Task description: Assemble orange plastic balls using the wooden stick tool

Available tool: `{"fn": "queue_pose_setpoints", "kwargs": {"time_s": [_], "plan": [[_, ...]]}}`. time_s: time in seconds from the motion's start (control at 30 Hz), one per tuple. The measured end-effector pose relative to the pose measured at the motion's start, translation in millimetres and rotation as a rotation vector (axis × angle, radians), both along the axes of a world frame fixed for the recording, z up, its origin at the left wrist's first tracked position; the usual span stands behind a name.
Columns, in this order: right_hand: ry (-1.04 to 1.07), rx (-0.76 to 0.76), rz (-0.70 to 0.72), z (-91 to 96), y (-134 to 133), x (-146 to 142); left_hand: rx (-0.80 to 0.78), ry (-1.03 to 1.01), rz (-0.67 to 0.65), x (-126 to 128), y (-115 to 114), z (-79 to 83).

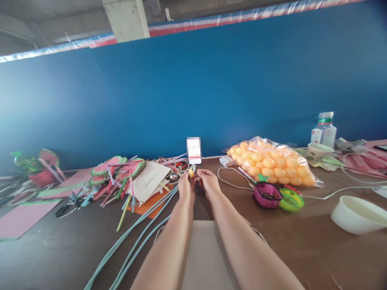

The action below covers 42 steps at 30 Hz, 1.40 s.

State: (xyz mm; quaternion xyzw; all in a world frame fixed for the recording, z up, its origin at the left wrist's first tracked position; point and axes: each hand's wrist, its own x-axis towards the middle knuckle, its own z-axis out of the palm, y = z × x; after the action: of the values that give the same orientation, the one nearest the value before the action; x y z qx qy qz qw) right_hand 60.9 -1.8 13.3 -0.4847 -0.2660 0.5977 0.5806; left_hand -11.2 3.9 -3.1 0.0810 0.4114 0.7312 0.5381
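Observation:
Both of my hands meet near the middle of the table, fingertips almost touching. My left hand is closed in a pinch around a small yellow-orange round piece with a pale tip above it. Right beside it, my right hand has its fingers pressed together; what they hold, if anything, is too small to make out. Just beyond the hands stands a phone with a lit, blurred screen. Pale blue-green strands run along the table to the left of my left forearm. A beige board lies beneath my forearms.
On the left lie folded paper fans, printed paper, pliers and pink sheets. To the right are a bag of orange balls, a purple zip pouch, a white bowl and a bottle. A blue partition stands behind.

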Motion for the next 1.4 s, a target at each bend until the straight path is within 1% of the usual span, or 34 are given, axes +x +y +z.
{"fn": "queue_pose_setpoints", "kwargs": {"time_s": [0.17,0.43,0.57,0.7,0.83,0.93,1.17,1.4], "plan": [[0.06,0.004,0.06,1.0,0,1,0.036,-0.045,-0.029,0,0,3.2],[0.137,0.054,0.135,-3.0,1,1,0.079,-0.021,-0.049,1,0,3.8],[0.215,0.1,0.175,-2.5,1,1,0.082,0.009,-0.052,2,-2,6.9],[0.279,0.099,0.204,-1.5,1,4,0.09,0.065,-0.045,4,-4,9.6],[0.322,0.108,0.263,-1.1,1,7,0.082,0.126,-0.04,5,-5,11.0],[0.329,0.115,0.284,-2.2,1,8,0.084,0.156,-0.032,5,-6,12.0],[0.299,0.117,0.285,-7.4,4,8,0.121,0.19,-0.018,7,-4,10.5],[0.27,0.12,0.312,-6.2,2,10,0.128,0.224,-0.014,7,-5,10.2]]}}
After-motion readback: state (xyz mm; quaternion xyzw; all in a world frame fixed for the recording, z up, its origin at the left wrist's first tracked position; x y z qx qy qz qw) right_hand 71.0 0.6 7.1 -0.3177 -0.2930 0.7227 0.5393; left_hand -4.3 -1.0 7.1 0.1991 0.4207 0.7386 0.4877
